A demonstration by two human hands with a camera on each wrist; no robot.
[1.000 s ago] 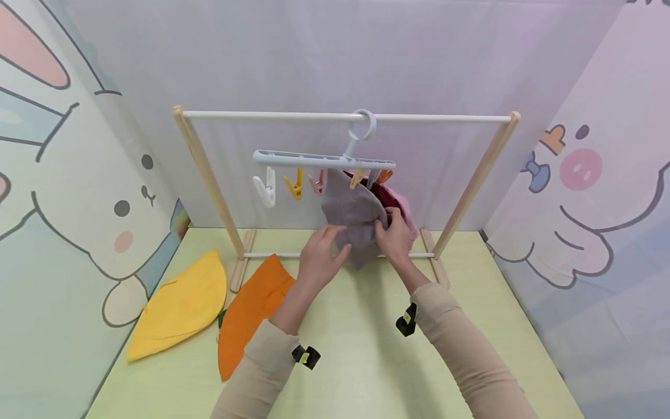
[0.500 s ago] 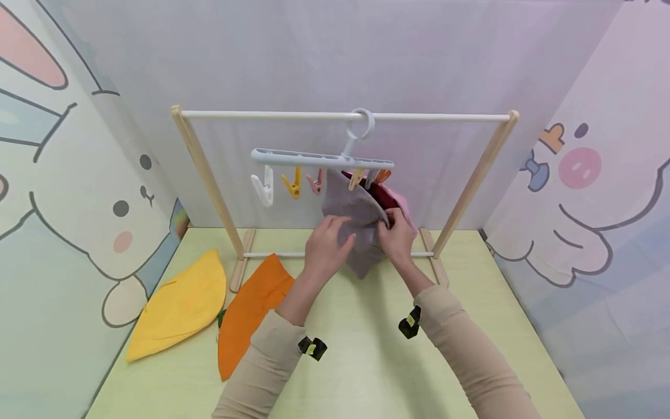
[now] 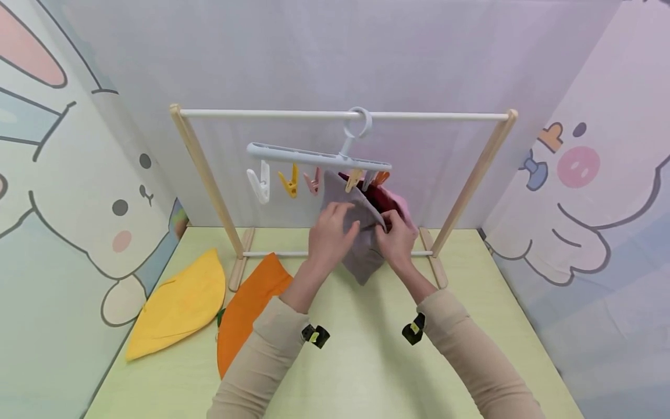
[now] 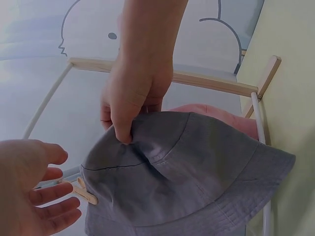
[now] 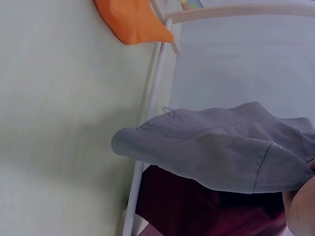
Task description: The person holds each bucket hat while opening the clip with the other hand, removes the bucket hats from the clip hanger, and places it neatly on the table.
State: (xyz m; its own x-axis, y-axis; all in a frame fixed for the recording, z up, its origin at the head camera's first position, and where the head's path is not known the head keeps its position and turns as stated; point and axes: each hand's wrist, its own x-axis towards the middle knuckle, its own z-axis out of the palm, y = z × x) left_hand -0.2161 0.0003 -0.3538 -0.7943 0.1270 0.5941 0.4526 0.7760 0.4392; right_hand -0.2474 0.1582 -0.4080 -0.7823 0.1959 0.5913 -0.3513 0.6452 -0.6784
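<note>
Grey hat [image 3: 358,233], frame ctr, hangs from peg: right hand [image 3: 398,237] pinches brim; left hand [image 3: 331,235] flat, steadying crown.

five hats [image 3: 361,233], one hanger [image 3: 314,156], six clips [image 3: 289,181]

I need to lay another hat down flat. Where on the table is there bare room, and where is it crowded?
The table is bare right of the right sleeve, and between both sleeves. The left side is crowded by the yellow hat and orange hat.
</note>
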